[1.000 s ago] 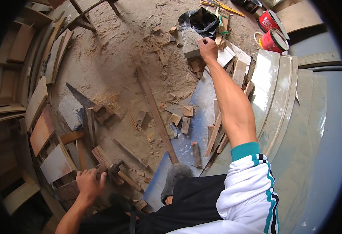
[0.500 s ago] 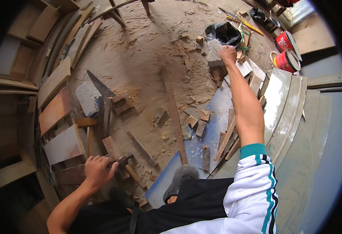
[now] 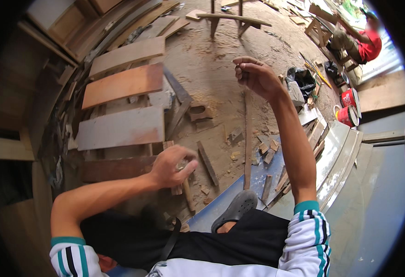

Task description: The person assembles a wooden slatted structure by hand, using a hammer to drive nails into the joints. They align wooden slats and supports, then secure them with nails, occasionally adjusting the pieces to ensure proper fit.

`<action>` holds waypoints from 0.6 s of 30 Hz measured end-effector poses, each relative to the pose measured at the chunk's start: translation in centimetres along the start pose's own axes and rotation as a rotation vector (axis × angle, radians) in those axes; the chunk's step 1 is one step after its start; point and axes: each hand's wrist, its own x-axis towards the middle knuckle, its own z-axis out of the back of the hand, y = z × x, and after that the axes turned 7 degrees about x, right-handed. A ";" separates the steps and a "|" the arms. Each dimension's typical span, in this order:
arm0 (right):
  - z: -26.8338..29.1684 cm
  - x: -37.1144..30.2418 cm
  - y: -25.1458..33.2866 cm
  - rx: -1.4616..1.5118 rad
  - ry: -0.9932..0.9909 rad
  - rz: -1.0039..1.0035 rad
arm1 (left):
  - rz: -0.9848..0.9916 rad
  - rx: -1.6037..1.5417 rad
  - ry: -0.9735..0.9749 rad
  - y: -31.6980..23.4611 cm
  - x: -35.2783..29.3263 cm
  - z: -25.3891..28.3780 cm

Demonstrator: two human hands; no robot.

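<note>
My left hand (image 3: 172, 167) is curled over the head of a hammer, whose wooden handle (image 3: 189, 197) slants down below it. A reddish wood piece (image 3: 169, 144) lies partly under that hand. Raised over the dusty floor, my right hand (image 3: 257, 77) has its fingertips pinched together; anything between them is too small to name. Below it a long, narrow wooden strip (image 3: 248, 143) runs toward my foot in a grey clog (image 3: 239, 210). A handsaw (image 3: 177, 85) lies left of the strip, near a wooden block with a cut-out (image 3: 200, 113).
Several boards (image 3: 123, 86) lie in a row at left. At right are wood offcuts (image 3: 268, 182) on a blue sheet, a black bag (image 3: 306, 78), red cans (image 3: 348, 115) and pale curved panels (image 3: 334, 147). A person in red (image 3: 370, 46) sits far right; a wooden stand (image 3: 234, 19) is ahead.
My right hand has left the grey block by the black bag and moved left, fingers pinched. My left hand has closed over the hammer head. The view has swung left, showing a seated person.
</note>
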 end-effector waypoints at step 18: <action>-24.4 -8.6 -15.0 -0.764 -0.444 -0.216 | 0.360 -1.441 0.198 7.4 0.9 2.5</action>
